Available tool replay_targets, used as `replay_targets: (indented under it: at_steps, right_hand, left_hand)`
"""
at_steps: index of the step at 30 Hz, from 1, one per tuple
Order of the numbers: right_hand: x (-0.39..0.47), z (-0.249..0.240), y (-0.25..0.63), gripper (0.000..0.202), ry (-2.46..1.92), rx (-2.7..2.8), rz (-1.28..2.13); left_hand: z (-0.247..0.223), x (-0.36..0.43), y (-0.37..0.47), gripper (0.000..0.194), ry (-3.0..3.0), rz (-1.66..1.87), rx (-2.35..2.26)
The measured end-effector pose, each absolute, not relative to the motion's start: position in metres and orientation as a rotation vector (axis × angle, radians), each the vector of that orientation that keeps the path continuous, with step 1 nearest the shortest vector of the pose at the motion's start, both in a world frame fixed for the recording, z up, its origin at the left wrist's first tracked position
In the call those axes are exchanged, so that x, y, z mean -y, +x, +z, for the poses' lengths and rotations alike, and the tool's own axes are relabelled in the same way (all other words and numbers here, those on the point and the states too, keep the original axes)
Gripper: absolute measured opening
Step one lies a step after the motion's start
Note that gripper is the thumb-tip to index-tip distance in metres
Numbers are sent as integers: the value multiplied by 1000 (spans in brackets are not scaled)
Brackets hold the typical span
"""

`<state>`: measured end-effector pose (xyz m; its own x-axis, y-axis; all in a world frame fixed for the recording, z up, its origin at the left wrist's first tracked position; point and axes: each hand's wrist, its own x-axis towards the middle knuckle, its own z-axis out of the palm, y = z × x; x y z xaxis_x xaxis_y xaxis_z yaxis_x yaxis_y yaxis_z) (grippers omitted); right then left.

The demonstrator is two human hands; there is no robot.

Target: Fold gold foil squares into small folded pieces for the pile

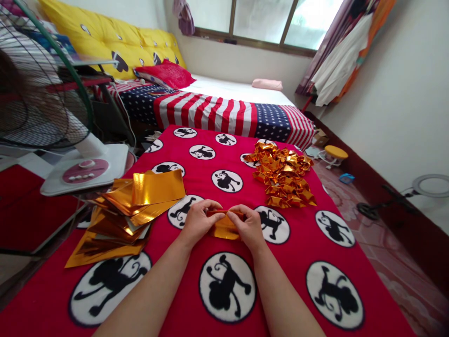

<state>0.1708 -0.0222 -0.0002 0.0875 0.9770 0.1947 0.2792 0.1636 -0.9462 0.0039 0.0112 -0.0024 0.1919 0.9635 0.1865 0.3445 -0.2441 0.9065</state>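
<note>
Around the sheet (226, 229) as clock centre, a stack of paper (122, 215) lies on the worktop (280, 276) at nine o'clock and a pile of folded paper (284, 175) between one and two. Beyond the stack, at ten, stands a fan (70, 121). A bed (220, 110) lies beyond the worktop at twelve, a cushion (166, 73) on it toward eleven, a window (257, 23) behind; on the floor (394, 269) at two stands a stool (336, 152).

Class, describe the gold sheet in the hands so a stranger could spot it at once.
Start from the red cloth with monkey figures in white circles. Look between the loose stack of flat gold sheets and the heap of folded gold pieces. The gold sheet alone is held, by the left hand and right hand.
</note>
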Motion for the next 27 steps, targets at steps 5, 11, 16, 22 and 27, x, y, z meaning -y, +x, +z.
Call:
replay_targets:
  at_steps: [5,11,16,22,27]
  right_hand:
    - [21,-4,171,18,-1305,1305,886]
    - [20,-8,172,29,-1303,1209,950]
    - [20,-5,171,28,-1314,1116,941]
    - [19,-5,171,26,-1299,1085,953]
    - [17,-9,173,27,-1310,1105,911]
  left_hand:
    - [-2,-12,2,11,1904,1026,-1173]
    - [-4,-12,2,11,1873,1061,-1180]
    - [-2,-11,3,12,1786,1132,-1174]
    - [-3,-12,3,15,1757,1147,-1169]
    - [-3,-13,3,15,1758,1147,-1164]
